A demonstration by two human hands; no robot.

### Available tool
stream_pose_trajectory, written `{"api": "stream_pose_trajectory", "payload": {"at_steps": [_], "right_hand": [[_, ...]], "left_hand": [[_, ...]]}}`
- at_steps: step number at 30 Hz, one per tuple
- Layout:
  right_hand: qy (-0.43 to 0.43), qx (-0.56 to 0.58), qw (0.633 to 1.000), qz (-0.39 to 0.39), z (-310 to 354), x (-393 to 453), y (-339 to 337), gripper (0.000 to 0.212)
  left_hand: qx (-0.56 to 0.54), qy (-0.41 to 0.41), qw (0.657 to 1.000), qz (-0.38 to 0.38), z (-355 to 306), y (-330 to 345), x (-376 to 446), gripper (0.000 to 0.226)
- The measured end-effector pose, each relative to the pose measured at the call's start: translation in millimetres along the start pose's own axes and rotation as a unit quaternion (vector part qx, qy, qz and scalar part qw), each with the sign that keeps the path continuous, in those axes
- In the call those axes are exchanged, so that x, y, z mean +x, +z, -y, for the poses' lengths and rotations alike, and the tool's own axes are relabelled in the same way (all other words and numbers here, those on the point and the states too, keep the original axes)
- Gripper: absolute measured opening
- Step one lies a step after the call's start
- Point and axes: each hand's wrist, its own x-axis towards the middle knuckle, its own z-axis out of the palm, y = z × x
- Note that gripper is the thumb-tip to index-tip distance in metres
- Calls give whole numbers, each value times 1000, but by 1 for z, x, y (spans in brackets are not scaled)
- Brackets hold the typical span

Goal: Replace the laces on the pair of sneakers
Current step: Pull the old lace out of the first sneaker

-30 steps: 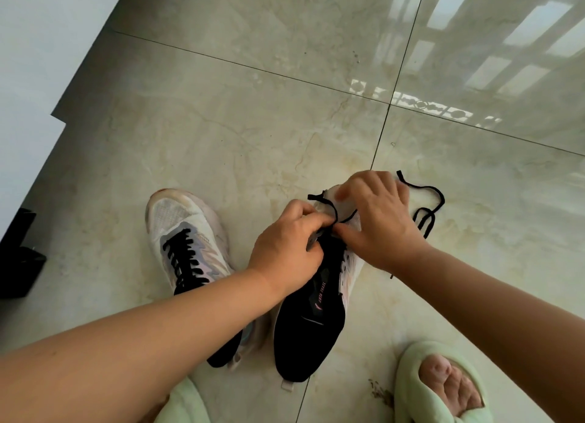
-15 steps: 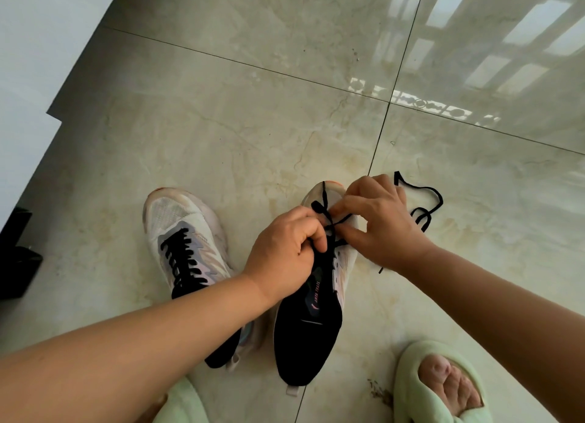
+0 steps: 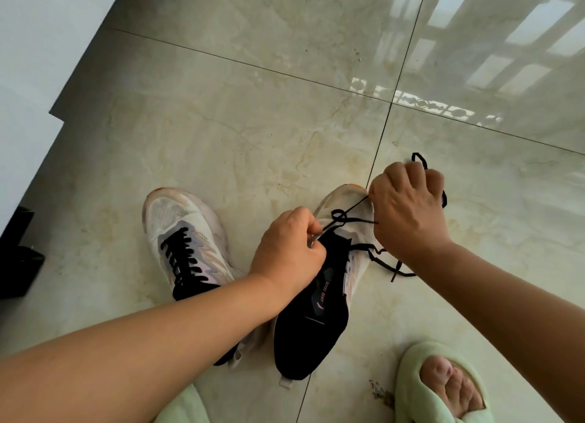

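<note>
Two white sneakers with black tongues lie on the tiled floor. The left sneaker (image 3: 186, 232) is fully laced in black. The right sneaker (image 3: 319, 299) has its wide black tongue exposed. A black lace (image 3: 348, 215) runs taut over its toe, with a small loop in the middle. My left hand (image 3: 288, 248) pinches one end of that lace at the eyelets. My right hand (image 3: 408, 210) grips the other part and holds it out to the right. Loose lace trails on the floor behind and below my right hand.
A green slipper with a foot in it (image 3: 443, 388) sits at the lower right, another green slipper (image 3: 183, 407) at the bottom edge. A black object (image 3: 19, 251) stands at the left edge beside a white wall (image 3: 41, 43). Glossy beige tiles (image 3: 253, 106) stretch ahead.
My right hand has moved right and away from the left hand, drawing the black lace taut across the toe. My left hand keeps its pinch at the eyelets.
</note>
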Motion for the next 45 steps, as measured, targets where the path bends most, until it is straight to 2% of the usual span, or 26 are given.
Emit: {"api": "stream_pose_trajectory", "payload": {"at_steps": [4,8,10,13,17,23,26,28,30,32,35,36,38,41,43,45], "right_hand": [[94,-11,995,16,-24,9,-1,16],[95,18,995,36,-23,7,1,11],[68,74,995,16,-18,4,-1,12],[-26,169,985,1,-4,1,-12,29],[-172,202,962,68,22,3,-24,29],[-220,156,955,123,30,8,-21,24],[-236,227,935,136,34,8,-20,17],[-164,329,920,135,36,8,-20,13],[-19,419,900,118,32,12,-22,12],[111,496,854,112,29,15,-23,14],[199,591,772,120,30,14,-23,17],[191,591,774,122,30,12,-23,15],[115,536,826,133,27,9,-23,11],[-35,405,898,167,24,7,-25,35],[-125,287,939,145,27,6,-26,45],[-200,200,952,114,32,4,-26,43]], "left_hand": [[8,10,1000,-5,1,-1,0,16],[2,11,1000,-10,3,-1,-1,18],[-6,7,1000,-10,4,-1,-2,17],[-9,0,1000,-14,7,-2,-2,14],[1,-4,1000,-21,7,-2,-3,14],[-3,-3,1000,-10,5,-3,-2,16],[-9,-5,1000,-10,4,-2,-2,17],[-14,-6,1000,-8,4,-1,-4,18],[-25,-5,1000,-7,5,0,-6,19],[-36,-2,999,-6,5,1,-8,19],[-35,-2,999,-2,6,1,-7,19],[-33,-2,999,-2,6,1,-7,19],[-26,0,1000,-1,6,1,-6,19],[-22,-2,1000,0,7,0,-5,18],[-19,-8,1000,-1,6,0,-5,17],[-13,-20,1000,-1,5,-1,-4,16]]}}
